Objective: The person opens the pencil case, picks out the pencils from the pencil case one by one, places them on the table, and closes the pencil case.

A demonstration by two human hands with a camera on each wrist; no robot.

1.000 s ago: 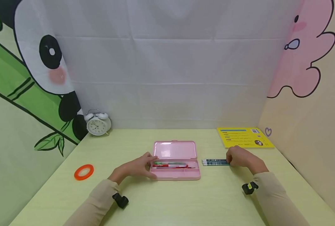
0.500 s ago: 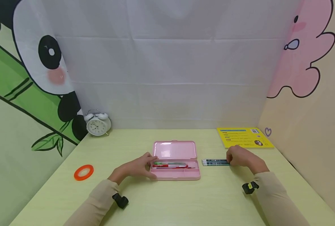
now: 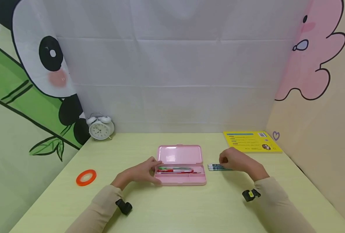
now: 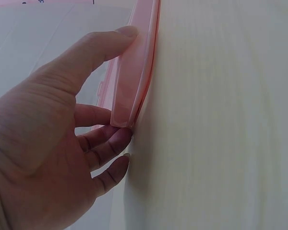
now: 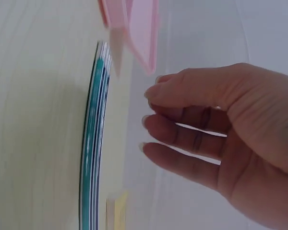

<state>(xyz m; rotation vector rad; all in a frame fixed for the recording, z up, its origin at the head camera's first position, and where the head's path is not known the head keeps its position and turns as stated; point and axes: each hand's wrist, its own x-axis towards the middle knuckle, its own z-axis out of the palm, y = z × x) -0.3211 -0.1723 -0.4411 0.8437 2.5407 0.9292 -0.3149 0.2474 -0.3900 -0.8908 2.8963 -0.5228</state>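
A pink pencil case lies with its lid folded back, holding a green pen and red pens. My left hand holds the case's left end; in the left wrist view the thumb presses its front wall and the fingers lie at the corner. Several dark green pencils lie side by side to the right of the case. Above them is my right hand, partly covering them. In the right wrist view its loosely bent fingers are apart from the pencils, with nothing held.
A yellow book lies at the back right, beyond my right hand. The white alarm clock stands at the back left. An orange tape roll rests on the left of the table, which a white cloth backs.
My right hand has come left and slightly up from the pencils' right end, now above their middle. The pencils have stayed in place. My left hand keeps its hold on the case.
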